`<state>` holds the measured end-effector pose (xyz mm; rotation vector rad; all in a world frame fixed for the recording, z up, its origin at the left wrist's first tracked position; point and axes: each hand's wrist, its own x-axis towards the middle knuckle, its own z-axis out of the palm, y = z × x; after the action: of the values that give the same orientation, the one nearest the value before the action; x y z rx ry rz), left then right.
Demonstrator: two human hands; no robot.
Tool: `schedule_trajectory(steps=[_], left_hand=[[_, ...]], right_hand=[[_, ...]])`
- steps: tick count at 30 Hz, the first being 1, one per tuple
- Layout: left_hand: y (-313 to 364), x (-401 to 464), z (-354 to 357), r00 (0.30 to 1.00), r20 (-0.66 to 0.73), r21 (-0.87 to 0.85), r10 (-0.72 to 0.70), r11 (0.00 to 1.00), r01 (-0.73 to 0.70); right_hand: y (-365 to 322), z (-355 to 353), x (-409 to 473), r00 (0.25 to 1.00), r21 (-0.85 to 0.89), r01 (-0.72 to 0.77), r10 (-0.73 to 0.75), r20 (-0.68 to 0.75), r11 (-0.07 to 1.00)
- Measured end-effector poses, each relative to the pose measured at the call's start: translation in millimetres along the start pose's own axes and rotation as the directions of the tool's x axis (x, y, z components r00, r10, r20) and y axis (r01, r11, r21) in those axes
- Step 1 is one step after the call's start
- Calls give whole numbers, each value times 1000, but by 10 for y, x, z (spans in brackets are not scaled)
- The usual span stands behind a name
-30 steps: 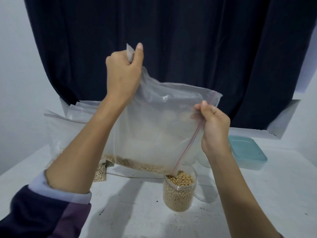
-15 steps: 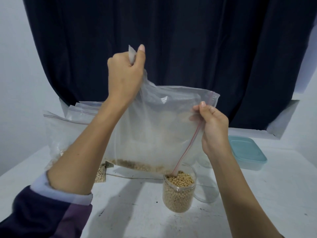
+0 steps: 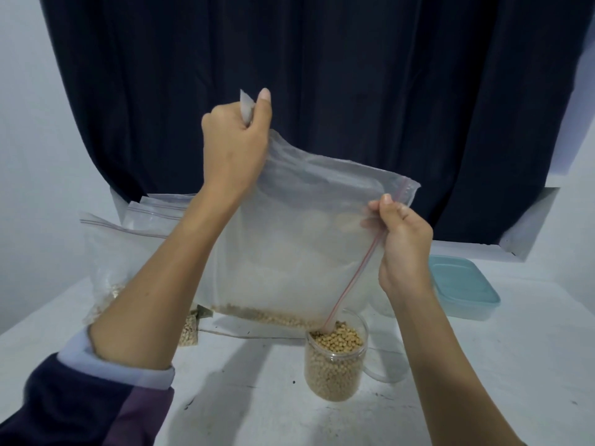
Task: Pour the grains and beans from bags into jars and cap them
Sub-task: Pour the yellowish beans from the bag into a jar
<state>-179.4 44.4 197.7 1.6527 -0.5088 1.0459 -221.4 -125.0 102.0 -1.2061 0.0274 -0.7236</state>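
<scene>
From the head camera, the left hand (image 3: 236, 141) was raised high, its forearm sloping up from a rolled-back sleeve (image 3: 112, 365), fingers curled into a fist that pinched the top corner of a clear zip bag (image 3: 289, 252) against the thumb. The right hand (image 3: 404, 249) sat lower, wrist bent, thumb and curled fingers gripping the bag's red zip strip near its open edge. Held this way, the bag hung tilted, its lowest corner dipping into the mouth of a clear jar (image 3: 335, 371). A thin line of beans (image 3: 267, 317) lay along the bag's bottom fold, sloping toward the jar. The jar stood upright on the white table (image 3: 483, 397), near the middle, nearly full of beans. Toward the table's far left edge lay more zip bags (image 3: 106, 252), and toward the far right edge a blue-lidded box (image 3: 463, 284). A dark curtain (image 3: 322, 91) hung behind.
</scene>
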Motion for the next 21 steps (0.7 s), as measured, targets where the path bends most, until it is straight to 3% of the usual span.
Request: schedule_trajectory(steps=[3, 17, 21], left_hand=[[10, 7, 10, 1000, -2, 3, -2, 1000, 2], [89, 57, 26, 1000, 13, 14, 9, 1000, -9], [91, 76, 26, 1000, 12, 22, 5, 1000, -6]], right_hand=[[-20, -5, -6, 999, -12, -12, 12, 52, 1000], [-56, -13, 1, 1000, 16, 6, -6, -4, 1000], [-73, -8, -5, 999, -11, 4, -4, 41, 1000]])
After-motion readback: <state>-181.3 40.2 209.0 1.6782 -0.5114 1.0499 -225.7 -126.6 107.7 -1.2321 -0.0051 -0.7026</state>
